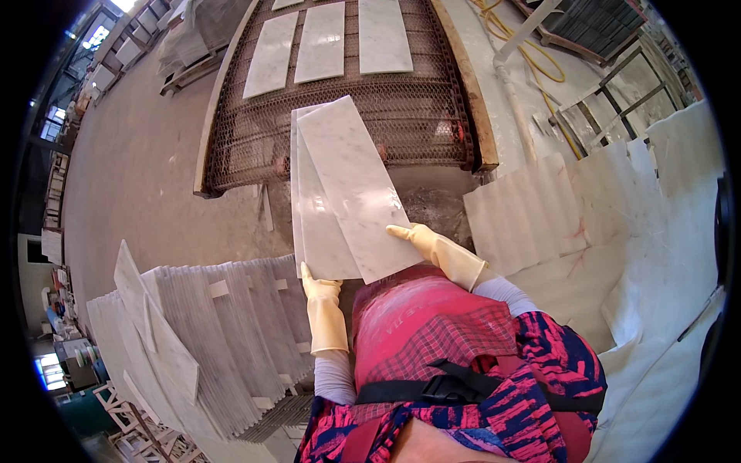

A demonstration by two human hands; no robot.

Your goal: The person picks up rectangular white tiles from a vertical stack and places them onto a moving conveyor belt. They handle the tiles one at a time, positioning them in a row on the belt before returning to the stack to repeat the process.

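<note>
Several thin, pale grey-veined marble tiles are held up in front of me, fanned out over one another. The front marble tile (359, 189) leans across the tiles behind it (312, 224), whose left part shows. My left hand (323, 305), in a cream rubber glove, grips the rear tiles by their lower left corner, thumb over the face. On the front tile's lower right edge, my right hand (432, 245), gloved alike, is closed with its thumb on the face. Both hands' other fingers are largely hidden behind the tiles.
Ahead, a mesh conveyor belt (409, 116) between wooden side rails carries several marble tiles (320, 42). Many tiles stand on edge in a stack (224, 332) at my left, with loose slabs (150, 332) leaning on it. White foam sheeting (532, 208) covers the right side; a yellow hose (540, 62) lies beyond.
</note>
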